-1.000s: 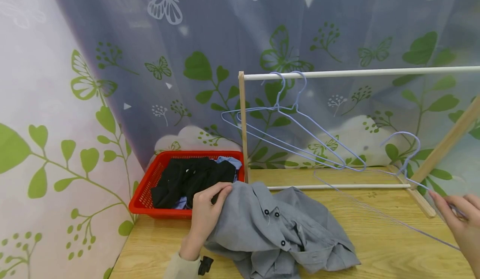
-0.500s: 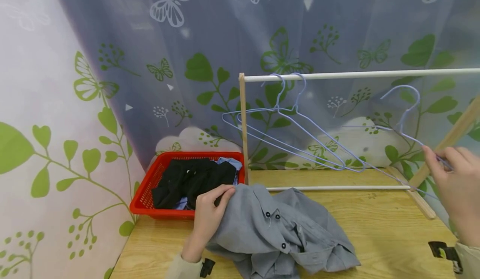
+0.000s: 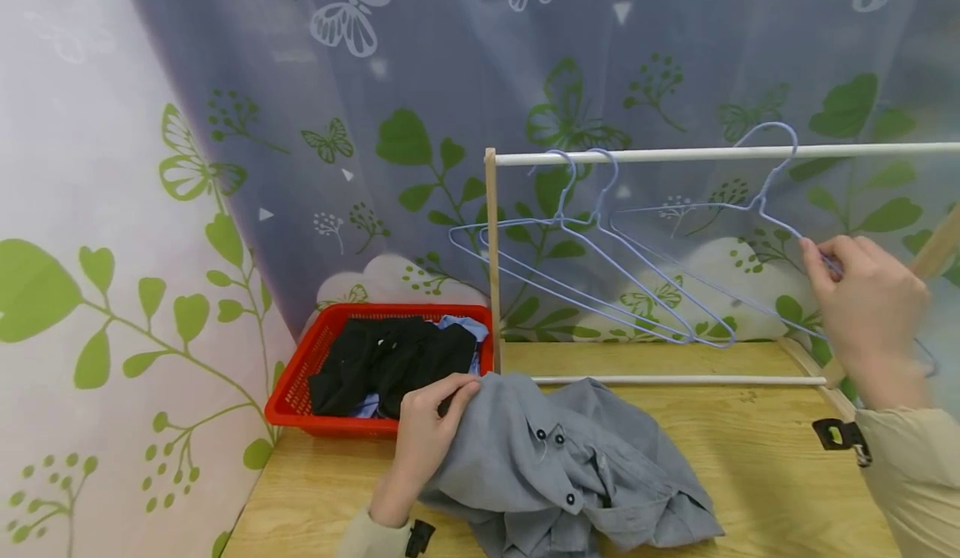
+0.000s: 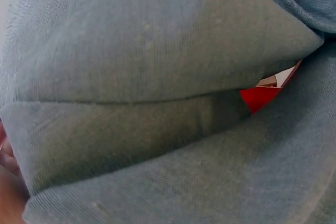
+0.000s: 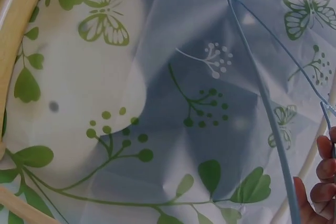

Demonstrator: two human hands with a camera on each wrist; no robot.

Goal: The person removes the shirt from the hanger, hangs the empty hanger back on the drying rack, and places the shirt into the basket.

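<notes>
In the head view my left hand (image 3: 429, 431) pinches the upper left edge of a grey buttoned shirt (image 3: 637, 449) that lies bunched on the table. The shirt's cloth (image 4: 131, 150) fills most of the left wrist view, and a bit of my left hand (image 4: 9, 187) shows at the edge. My right hand (image 3: 870, 308) grips a lilac wire hanger (image 3: 783, 223) by its right shoulder, its hook looping over the height of the rack's white top rail (image 3: 675, 154). In the right wrist view the hanger (image 5: 262, 90) runs down to the curled fingers (image 5: 324, 169).
Two more lilac hangers (image 3: 622, 274) hang bare at the rail's left end. A red basket (image 3: 300, 366) holding dark and blue clothes (image 3: 397, 358) stands left of the rack's wooden post (image 3: 492, 266). Behind everything hangs a patterned curtain (image 3: 450, 49).
My right hand has lifted the hanger up and leftward from low beside the rack to the top rail. The left hand and the shirt have stayed in place.
</notes>
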